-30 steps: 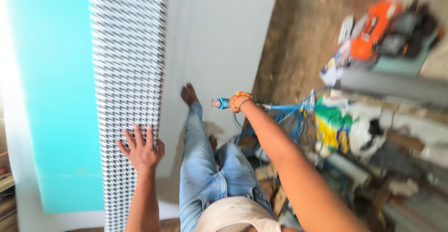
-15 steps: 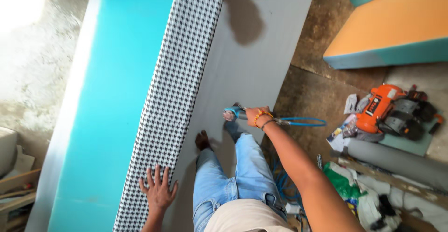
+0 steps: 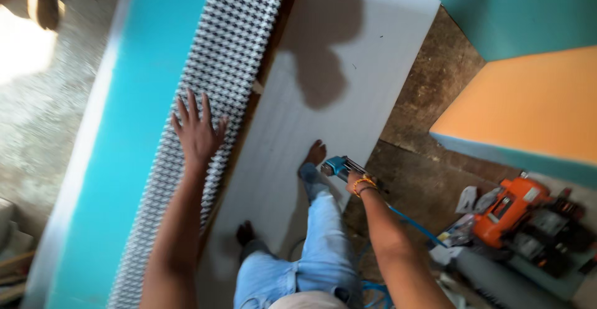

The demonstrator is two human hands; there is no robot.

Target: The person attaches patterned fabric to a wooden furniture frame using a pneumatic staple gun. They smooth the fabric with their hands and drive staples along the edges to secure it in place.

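Note:
My left hand lies flat, fingers spread, on a long strip of black-and-white houndstooth fabric that covers the edge of a tall panel. A turquoise foam slab runs along the strip's left side. My right hand, with orange bangles on the wrist, grips a blue pneumatic staple gun held low beside my leg, its blue air hose trailing back. My bare feet and jeans-clad legs stand on a white board on the floor.
An orange-topped, teal-sided foam cushion lies at the right. An orange power tool sits among clutter at the lower right. Brown dirt floor shows beside the white board. Pale rough ground lies at the far left.
The view has tilted and shifted. My left hand has moved up along the houndstooth strip. My right hand with the staple gun has dropped lower, near my right foot.

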